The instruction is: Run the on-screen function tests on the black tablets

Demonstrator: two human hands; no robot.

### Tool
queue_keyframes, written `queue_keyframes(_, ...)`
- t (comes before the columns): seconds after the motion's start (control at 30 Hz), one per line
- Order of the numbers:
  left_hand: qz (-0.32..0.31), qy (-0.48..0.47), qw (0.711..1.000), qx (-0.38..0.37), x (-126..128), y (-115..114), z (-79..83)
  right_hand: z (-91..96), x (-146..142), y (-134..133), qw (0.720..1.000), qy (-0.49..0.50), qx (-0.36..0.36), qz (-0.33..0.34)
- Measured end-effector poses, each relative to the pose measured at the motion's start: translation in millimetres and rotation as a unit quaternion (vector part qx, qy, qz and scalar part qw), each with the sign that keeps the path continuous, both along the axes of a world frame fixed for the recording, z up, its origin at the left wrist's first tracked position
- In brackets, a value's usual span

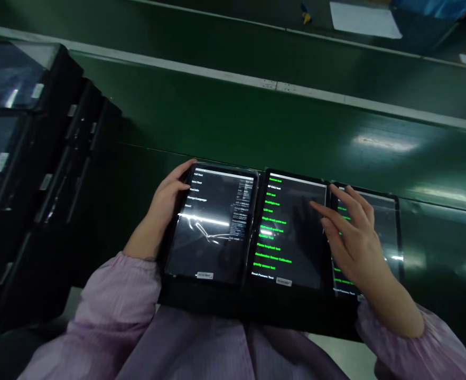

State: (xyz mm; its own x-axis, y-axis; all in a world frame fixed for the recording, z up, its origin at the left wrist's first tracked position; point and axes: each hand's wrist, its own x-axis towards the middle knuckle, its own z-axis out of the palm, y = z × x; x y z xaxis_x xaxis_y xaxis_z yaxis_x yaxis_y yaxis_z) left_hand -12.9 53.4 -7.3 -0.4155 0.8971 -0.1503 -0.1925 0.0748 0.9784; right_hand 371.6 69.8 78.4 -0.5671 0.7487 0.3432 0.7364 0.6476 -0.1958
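Three tablets lie side by side in front of me with lit dark screens. My left hand (167,203) grips the upper left edge of the left tablet (213,248), whose screen shows a white text menu. Green and white test names run down the middle tablet (292,237). Over the gap between the middle and right tablets is my right hand (354,237), fingers spread and holding nothing. Its index finger points at the middle screen; I cannot tell whether it touches. That hand partly hides the right tablet (387,232), which also shows green text.
Stacked black trays (68,153) with more tablets (13,79) rise at the left. A green bench surface (233,121) stretches beyond the tablets, crossed by a pale metal strip (225,76). Farther back lie a white sheet (365,20) and a small yellow-and-blue item (306,17).
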Motion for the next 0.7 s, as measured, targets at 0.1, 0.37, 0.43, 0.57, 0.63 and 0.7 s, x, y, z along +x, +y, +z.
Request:
queue_keyframes(0.1,-0.01,0.031,0.999,-0.009,-1.1,-1.4,-1.3,2.0,3.3,-1.4,1.0,-0.004,-0.008,-0.001)
queue_keyframes(0.37,-0.017,0.053,0.998,-0.027,-2.3,-2.7,-3.1,4.8,7.5,-3.4,1.0,-0.006,-0.013,0.003)
queue_keyframes(0.43,-0.019,0.052,0.998,-0.026,-1.9,-2.4,-0.5,4.2,8.9,-3.6,1.0,-0.006,-0.021,0.002)
queue_keyframes(0.57,-0.008,0.035,0.999,-0.019,-0.2,-2.0,5.2,4.0,10.8,-3.9,1.0,-0.006,-0.025,0.001)
queue_keyframes(0.63,-0.003,0.028,0.999,-0.018,0.0,-2.0,5.9,4.3,10.9,-4.2,1.0,-0.004,-0.02,-0.001)
queue_keyframes(0.7,-0.008,0.022,1.0,-0.017,-0.9,-2.0,4.7,4.6,10.2,-4.7,1.0,-0.004,-0.019,0.001)
